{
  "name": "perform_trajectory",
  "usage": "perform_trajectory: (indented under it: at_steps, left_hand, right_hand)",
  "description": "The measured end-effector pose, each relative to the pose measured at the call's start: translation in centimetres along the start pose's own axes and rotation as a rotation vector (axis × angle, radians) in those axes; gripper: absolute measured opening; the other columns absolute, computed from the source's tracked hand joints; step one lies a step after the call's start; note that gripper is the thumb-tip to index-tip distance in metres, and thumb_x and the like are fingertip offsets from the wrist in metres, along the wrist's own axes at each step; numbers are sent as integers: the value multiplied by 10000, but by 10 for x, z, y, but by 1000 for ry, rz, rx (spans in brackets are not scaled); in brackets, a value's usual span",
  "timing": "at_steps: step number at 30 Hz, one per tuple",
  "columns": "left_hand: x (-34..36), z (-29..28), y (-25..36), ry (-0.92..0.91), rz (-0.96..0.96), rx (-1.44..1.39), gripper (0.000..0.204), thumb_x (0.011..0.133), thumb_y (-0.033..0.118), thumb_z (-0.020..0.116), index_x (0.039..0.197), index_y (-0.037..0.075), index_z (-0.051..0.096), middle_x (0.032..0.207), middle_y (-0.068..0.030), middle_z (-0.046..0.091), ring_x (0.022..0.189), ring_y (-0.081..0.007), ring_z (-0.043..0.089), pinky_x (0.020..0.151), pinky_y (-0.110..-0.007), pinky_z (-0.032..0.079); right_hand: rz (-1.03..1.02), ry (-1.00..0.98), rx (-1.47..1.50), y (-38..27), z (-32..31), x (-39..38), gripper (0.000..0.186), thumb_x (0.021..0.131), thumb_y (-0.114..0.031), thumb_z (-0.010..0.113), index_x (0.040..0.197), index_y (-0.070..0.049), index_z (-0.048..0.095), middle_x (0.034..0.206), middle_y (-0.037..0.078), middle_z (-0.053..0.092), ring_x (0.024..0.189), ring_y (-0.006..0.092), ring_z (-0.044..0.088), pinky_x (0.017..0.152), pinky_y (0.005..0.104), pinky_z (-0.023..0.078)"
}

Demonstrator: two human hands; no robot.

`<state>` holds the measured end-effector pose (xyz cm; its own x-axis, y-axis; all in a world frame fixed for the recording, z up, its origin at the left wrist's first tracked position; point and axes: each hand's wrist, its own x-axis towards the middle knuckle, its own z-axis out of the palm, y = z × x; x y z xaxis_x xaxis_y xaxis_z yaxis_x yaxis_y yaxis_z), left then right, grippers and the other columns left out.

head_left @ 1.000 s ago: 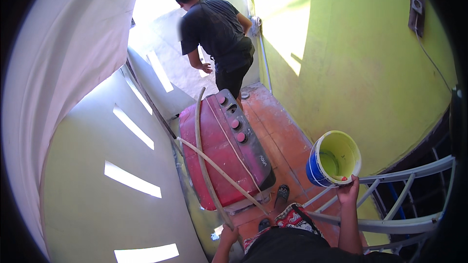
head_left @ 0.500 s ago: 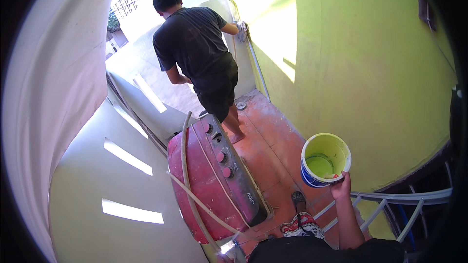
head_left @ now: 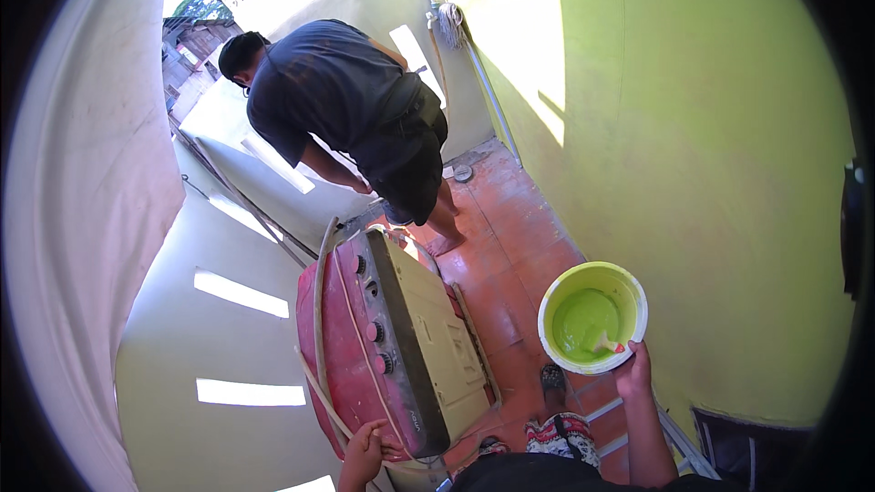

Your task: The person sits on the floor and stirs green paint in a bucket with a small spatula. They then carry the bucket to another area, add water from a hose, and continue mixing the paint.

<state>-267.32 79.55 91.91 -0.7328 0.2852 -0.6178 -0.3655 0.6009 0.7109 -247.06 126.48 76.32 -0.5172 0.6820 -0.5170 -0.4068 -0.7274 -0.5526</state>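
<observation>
Right hand (head_left: 635, 374) grips the green paint bucket (head_left: 592, 317) by its near rim, carrying it, while left hand (head_left: 365, 449) curls on the red washing machine (head_left: 365, 346); setting it down needs level floor.

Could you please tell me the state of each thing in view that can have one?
Bucket: upright, held up, part full of green paint.
Brush: standing in the paint.
Right hand: gripping the bucket's rim.
Left hand: resting on the washing machine.
Washing machine: red, tilted, lid shut.
Hose: draped along it.
</observation>
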Motion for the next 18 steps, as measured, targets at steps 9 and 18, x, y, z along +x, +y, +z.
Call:
perform_trajectory:
  at_steps: [9,18]
  left_hand:
    - [57,144,105,-352,24,-64,405,1087,253,351,1412,15,386,1217,-135,671,999,-191,677,848,-292,520]
    - [80,168,87,-207,115,53,396,1043,222,489,1365,-5,450,1171,-114,683,1038,-172,646,900,-311,496]
  right_hand:
    - [24,-104,-163,-48,-13,8,505,847,-151,583,1326,-20,491,1303,124,568,1207,261,556,1062,430,435]
    - [8,-95,-206,-67,-27,7,497,846,-155,583,1314,-8,496,1287,130,577,1195,262,563,1062,419,429]
